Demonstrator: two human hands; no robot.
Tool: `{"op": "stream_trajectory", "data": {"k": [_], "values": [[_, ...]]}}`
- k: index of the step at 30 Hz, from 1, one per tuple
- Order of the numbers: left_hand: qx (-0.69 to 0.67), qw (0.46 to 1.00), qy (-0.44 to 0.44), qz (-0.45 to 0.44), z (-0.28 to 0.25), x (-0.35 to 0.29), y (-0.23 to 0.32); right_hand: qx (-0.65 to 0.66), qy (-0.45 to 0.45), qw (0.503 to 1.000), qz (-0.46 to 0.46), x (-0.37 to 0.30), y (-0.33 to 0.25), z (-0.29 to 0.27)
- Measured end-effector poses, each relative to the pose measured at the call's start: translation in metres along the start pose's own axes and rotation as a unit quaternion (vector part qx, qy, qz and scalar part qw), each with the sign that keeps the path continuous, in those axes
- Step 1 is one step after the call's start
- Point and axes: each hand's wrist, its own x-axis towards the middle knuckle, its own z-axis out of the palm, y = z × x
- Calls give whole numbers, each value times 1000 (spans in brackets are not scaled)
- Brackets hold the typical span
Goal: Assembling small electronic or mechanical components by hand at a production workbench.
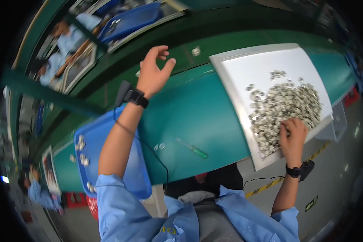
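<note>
My left hand is raised above the green belt at the far side. Its thumb stands away from the loosely curved fingers, and nothing shows between them. At the near edge of a heap of small round metal parts, my right hand has its fingers curled down into the pieces. What its fingertips pinch, if anything, is hidden. The heap lies on a white sheet inside a shallow silver-framed tray. One small whitish metal part sits on the belt, right of my left hand.
Left of me, a blue tray holds several whitish parts, partly behind my left forearm. A green-handled tool and two small clear rings lie on the green table. A green post stands far left. Other people work beyond it.
</note>
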Motion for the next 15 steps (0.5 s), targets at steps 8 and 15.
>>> {"op": "stream_trajectory", "data": {"k": [8,15], "values": [[261,931,95,-239,-282,-193,-58,26,33,999,-26,3,13,2],[507,806,102,-288,-337,-311,-157,-27,18,995,-93,11,-3,12]]}}
